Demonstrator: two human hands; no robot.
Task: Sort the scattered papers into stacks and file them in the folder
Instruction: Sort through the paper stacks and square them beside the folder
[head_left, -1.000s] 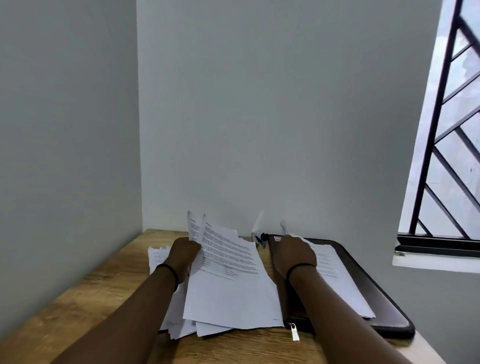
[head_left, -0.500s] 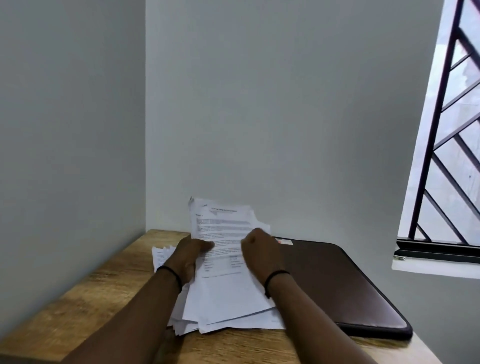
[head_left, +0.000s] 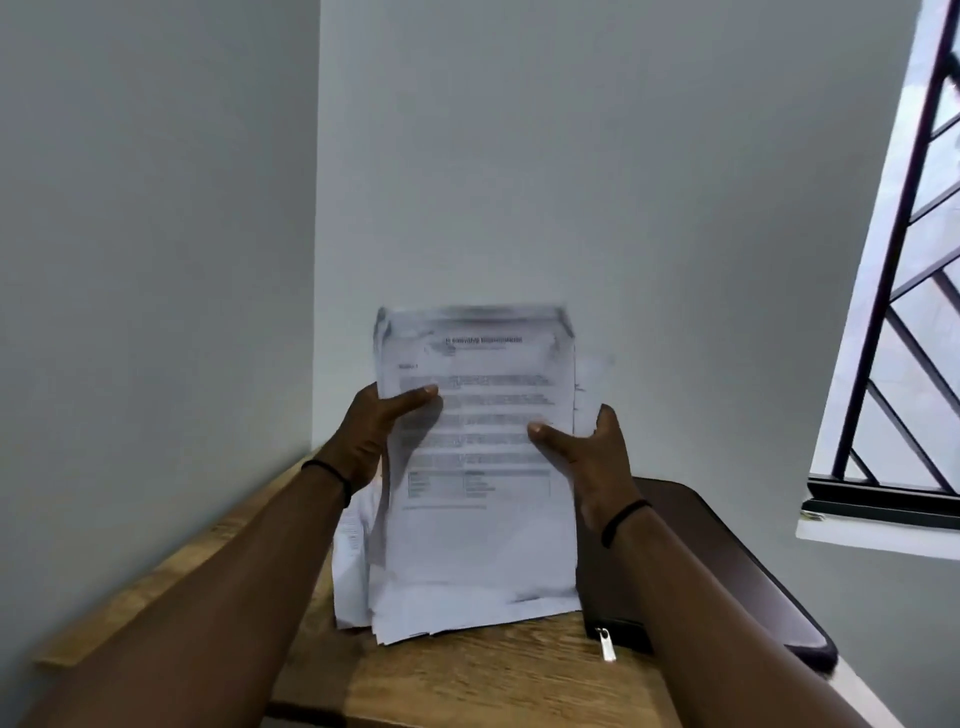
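Lifted upright off the surface since a second ago: the papers, pinched at 9 and 3 o'clock by left hand and right hand. Closed now, the folder at 4 o'clock. Squaring apparently underway; sorting and filing left.

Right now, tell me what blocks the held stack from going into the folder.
The folder itself: it lies shut on the table, just right of the paper stack that left hand and right hand grip upright. Nothing lies on its lid.
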